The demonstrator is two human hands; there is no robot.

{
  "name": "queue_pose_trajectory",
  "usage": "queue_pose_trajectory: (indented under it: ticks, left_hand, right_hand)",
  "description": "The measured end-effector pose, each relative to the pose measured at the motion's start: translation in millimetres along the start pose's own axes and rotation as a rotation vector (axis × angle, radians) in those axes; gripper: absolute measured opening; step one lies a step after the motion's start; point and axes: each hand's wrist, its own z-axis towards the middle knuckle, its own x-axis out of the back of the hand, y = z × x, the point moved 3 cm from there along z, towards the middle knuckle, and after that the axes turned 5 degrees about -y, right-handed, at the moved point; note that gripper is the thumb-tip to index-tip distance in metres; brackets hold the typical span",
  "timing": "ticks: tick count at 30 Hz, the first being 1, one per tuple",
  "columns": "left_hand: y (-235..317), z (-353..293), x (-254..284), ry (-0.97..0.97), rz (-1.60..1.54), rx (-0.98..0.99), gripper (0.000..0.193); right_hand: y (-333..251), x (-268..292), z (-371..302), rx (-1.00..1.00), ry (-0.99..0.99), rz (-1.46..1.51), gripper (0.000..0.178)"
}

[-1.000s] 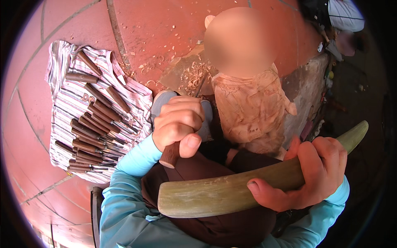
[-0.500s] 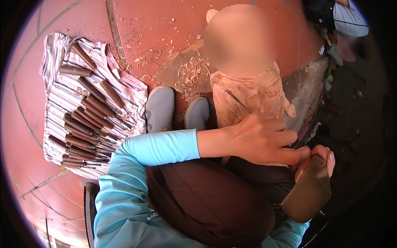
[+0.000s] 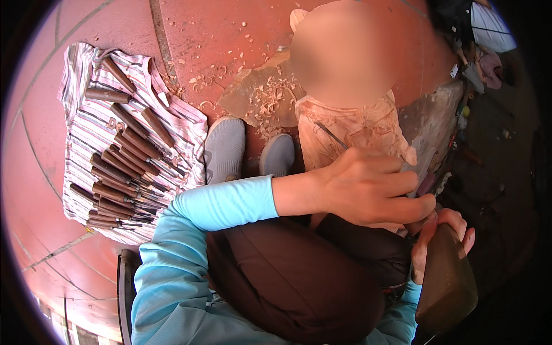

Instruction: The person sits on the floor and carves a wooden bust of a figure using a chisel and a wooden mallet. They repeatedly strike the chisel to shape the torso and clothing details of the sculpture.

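Observation:
My left hand (image 3: 368,187) reaches across my lap, closed around a carving chisel whose handle its fingers hide. The thin metal blade (image 3: 332,135) points up and left, its tip at the reddish-brown wooden carving (image 3: 382,123). A large rounded blur covers the carving's upper part. Just right of the left hand, my right hand (image 3: 424,244) is closed on a wooden mallet; its fingers curl around the top of the brown block-shaped head (image 3: 447,287). The mallet hangs apart from the chisel.
Several brown-handled chisels (image 3: 123,167) lie on a striped shirt (image 3: 80,132) spread on the red tiles at left. Wood shavings (image 3: 270,98) cover a flat wood piece (image 3: 238,95) beyond my grey shoes (image 3: 224,149). A pale block (image 3: 431,129) stands right of the carving.
My right hand and the mallet have swung slightly right, and the mallet's head has tilted and dropped lower. My left hand keeps the chisel at nearly the same place on the carving.

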Motion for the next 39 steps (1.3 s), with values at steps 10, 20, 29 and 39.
queue_pose_trajectory:
  ticks: [10,20,29,39]
  left_hand:
    - [0,-13,11,0.108,-0.084,-0.125,0.012]
    - [1,-14,13,0.125,-0.091,-0.127,0.014]
    - [12,-12,18,0.143,-0.039,-0.161,0.011]
    - [9,-11,13,0.037,-0.055,-0.035,0.020]
  right_hand:
    - [0,-2,-5,0.121,0.113,-0.254,0.084]
    - [-8,-4,2,0.125,0.102,-0.286,0.082]
    - [-8,-3,1,0.120,0.071,-0.248,0.085]
    - [-3,-2,-7,0.056,0.043,-0.171,0.087]
